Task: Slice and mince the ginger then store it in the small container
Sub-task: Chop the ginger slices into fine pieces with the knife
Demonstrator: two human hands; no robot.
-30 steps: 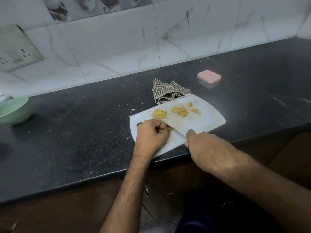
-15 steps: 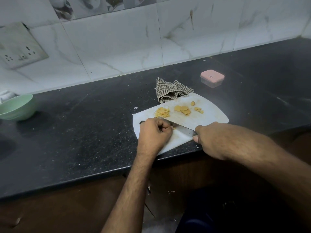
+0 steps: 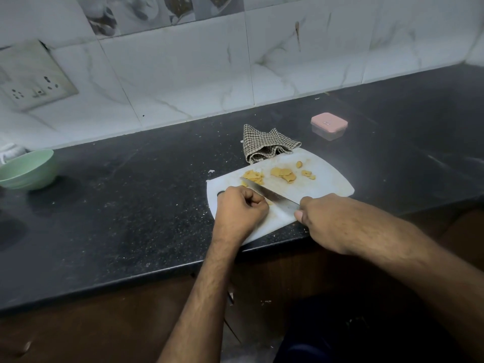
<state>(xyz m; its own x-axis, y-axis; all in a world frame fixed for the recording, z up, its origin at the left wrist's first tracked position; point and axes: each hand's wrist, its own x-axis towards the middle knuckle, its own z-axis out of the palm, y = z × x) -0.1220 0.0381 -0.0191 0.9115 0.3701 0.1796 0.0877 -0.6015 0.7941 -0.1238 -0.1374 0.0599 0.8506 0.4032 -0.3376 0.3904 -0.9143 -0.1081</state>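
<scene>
On the cutting board (image 3: 327, 184), the right hand (image 3: 330, 221) gripping the knife (image 3: 269, 195) has drawn back; the left hand (image 3: 241, 208) fists the ginger, so slicing continues.

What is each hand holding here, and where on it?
The right hand grips the knife by its handle, hidden inside the fist. The left hand is curled on a small ginger piece that is mostly hidden.

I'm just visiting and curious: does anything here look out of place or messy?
Mildly: the white plastic cutting board sits askew, its near corner over the black counter's edge, and the checked cloth is crumpled against its far edge.
</scene>
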